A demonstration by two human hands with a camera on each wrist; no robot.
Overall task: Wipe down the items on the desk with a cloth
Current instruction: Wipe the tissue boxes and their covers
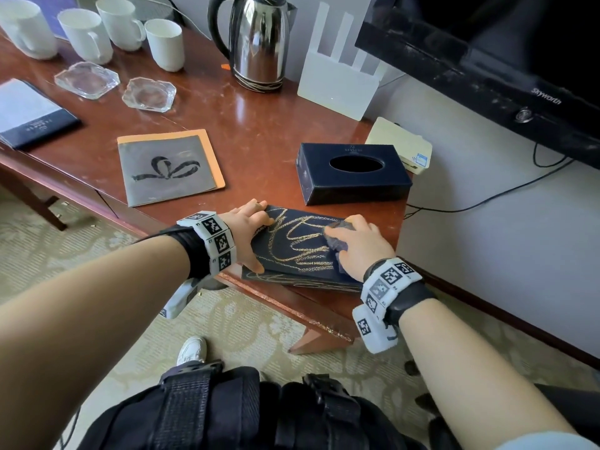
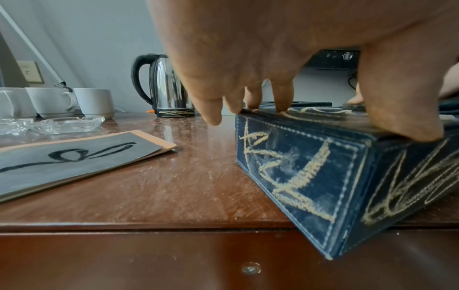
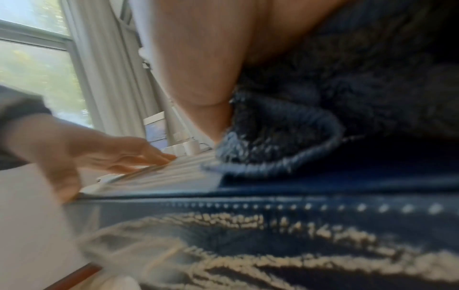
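A dark blue box point(image 1: 302, 251) with gold scribbles lies at the desk's near edge, one corner past the rim. My left hand point(image 1: 250, 232) grips its left end, fingertips on the top and thumb at the near corner; the left wrist view shows those fingers point(image 2: 280, 94) on the box point(image 2: 298, 168). My right hand point(image 1: 360, 248) holds a bunched dark blue cloth point(image 1: 339, 243) and presses it on the right part of the lid. In the blurred right wrist view the cloth point(image 3: 285, 137) sits under my palm on the box point(image 3: 273, 245).
On the wooden desk point(image 1: 259, 125) a black tissue box point(image 1: 354, 173) stands just behind, a grey-and-orange booklet point(image 1: 168, 167) lies to the left. Farther back are a steel kettle point(image 1: 259, 40), several white mugs point(image 1: 87, 34), glass ashtrays point(image 1: 86, 79) and a white router point(image 1: 337, 82). A TV point(image 1: 487, 43) hangs at right.
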